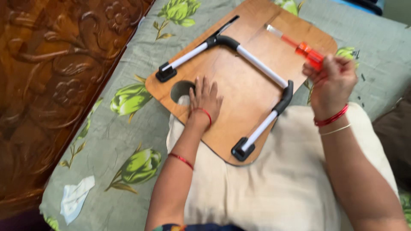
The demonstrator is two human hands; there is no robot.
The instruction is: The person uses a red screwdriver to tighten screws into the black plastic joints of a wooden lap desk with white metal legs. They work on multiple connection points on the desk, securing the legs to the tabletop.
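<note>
A wooden lap table [239, 85] lies upside down on a cream pillow [274, 179], with its white-and-black folding leg frame [261, 66] lying flat against the underside. My left hand [204, 100] rests flat on the board beside a round cut-out hole [182, 90], fingers spread. Off the board's right edge, my right hand [329, 77] grips the orange handle of a screwdriver [299, 47]. The tool's tip points up-left over the far part of the board.
The pillow and board sit on a bed with a grey sheet [115, 137] printed with green flowers. A carved wooden headboard [51, 77] runs along the left. A crumpled white tissue [75, 199] lies on the sheet at lower left.
</note>
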